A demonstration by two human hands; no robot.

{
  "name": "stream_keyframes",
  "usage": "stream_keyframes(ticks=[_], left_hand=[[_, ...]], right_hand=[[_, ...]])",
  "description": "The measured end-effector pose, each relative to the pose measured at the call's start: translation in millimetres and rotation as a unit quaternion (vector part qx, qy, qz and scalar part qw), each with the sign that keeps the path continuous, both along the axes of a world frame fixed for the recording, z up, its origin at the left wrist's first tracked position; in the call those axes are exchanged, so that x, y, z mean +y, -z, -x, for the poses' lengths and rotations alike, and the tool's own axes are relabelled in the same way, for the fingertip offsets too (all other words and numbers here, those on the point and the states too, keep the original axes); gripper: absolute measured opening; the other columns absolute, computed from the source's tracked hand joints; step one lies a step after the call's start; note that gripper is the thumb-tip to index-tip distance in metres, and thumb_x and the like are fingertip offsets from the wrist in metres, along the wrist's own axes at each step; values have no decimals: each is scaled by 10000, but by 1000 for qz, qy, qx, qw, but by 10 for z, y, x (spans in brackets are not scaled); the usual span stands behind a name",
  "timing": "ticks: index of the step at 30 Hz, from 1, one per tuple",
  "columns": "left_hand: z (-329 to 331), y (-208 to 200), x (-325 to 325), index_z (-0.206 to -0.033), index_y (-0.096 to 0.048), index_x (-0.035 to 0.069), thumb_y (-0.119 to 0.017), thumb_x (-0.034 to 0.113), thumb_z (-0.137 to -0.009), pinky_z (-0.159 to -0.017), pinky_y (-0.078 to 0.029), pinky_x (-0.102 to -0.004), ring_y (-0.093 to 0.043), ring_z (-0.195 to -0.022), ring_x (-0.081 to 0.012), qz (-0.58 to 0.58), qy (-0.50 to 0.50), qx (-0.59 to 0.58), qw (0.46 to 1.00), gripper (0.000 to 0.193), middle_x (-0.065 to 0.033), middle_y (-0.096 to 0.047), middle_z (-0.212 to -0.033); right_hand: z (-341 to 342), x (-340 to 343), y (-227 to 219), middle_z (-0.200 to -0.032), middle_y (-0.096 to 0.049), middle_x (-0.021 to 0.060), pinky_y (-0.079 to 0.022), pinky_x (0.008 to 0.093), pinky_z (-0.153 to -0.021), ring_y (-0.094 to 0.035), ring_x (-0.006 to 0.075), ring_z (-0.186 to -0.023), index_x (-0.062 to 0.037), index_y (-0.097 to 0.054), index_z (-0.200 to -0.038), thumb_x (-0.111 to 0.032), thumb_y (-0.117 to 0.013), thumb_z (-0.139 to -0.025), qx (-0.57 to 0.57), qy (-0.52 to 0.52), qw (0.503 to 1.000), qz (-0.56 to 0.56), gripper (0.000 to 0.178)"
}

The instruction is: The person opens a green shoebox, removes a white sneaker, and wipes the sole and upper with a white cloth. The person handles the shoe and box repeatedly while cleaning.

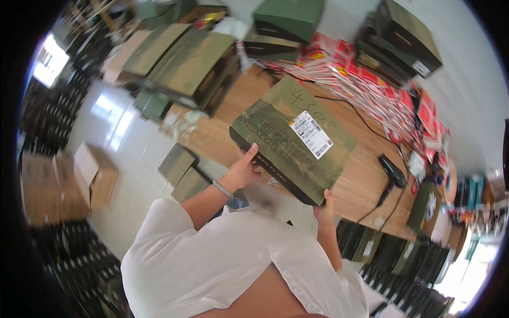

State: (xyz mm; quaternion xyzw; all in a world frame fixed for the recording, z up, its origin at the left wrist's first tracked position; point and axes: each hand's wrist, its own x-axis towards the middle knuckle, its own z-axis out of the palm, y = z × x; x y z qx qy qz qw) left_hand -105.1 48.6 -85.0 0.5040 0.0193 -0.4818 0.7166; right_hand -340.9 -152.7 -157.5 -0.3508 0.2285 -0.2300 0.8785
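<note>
Between my two hands is a closed olive-green shoebox [265, 114] with a dark side, tilted over the near edge of a wooden table. A white shipping label [311, 135] is stuck on its lid, beside handwritten marks. My left hand [245, 168] grips the near left side, thumb on top and fingers partly hidden beneath. At the near right corner my right hand [324, 208] holds the box, its thumb along the edge and its other fingers mostly out of sight. A bracelet circles my left wrist.
A black hair dryer [393, 172] with its cord lies on the table [355, 199] at right. Red and white packets [366, 87] are heaped along the back. More shoeboxes stand at back left [193, 61] and back right [408, 37]. Brown cartons [95, 175] sit on the floor at left.
</note>
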Motion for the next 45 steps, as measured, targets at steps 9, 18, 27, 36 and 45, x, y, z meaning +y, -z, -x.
stream_keyframes(ticks=[9,18,27,36,45], left_hand=[[1245,-50,1365,-1475,-192,242,-621,618,-820,-1039,-305,-620,-437,-1248,-333,3,-347,78,935,869,-103,-401,-1406],[2791,1034,3384,-1498,-310,160,-497,703,-826,-1126,-134,-627,-263,-1415,-371,140,-635,277,708,885,-112,-304,-1553],[4707,2476,4196,-1486,143,207,-686,666,-696,-1032,-320,-649,-355,-1352,-368,143,-872,398,248,1234,-66,-203,-1560],[6408,2331,5021,-1542,-128,203,-582,688,-771,-1092,-232,-660,-320,-1383,-388,149,-971,182,51,1018,-71,-189,-1594],[7030,2561,5464,-1549,-127,139,-457,692,-877,-1083,-242,-658,-228,-1399,-497,196,-898,388,66,930,-299,-151,-1551]], right_hand=[[-351,581,-411,-1501,-360,102,-322,441,-1112,-384,272,-1357,-99,-257,-1505,-440,-616,-899,62,-292,954,43,783],[-835,1905,168,-1442,-422,138,-381,474,-1018,-477,343,-1273,-81,-336,-1461,-345,-570,-955,277,-538,759,241,617],[-1144,4186,-61,-1360,-518,97,-425,388,-965,-558,253,-1159,-74,-447,-1387,-279,-561,-975,180,-722,537,397,474],[-1061,4861,32,-1339,-539,96,-455,372,-914,-601,226,-1101,-95,-457,-1380,-278,-566,-978,159,-747,464,449,456],[-1044,4793,-90,-1326,-544,94,-475,371,-894,-609,230,-1096,-103,-444,-1387,-264,-558,-983,170,-731,491,443,449]])
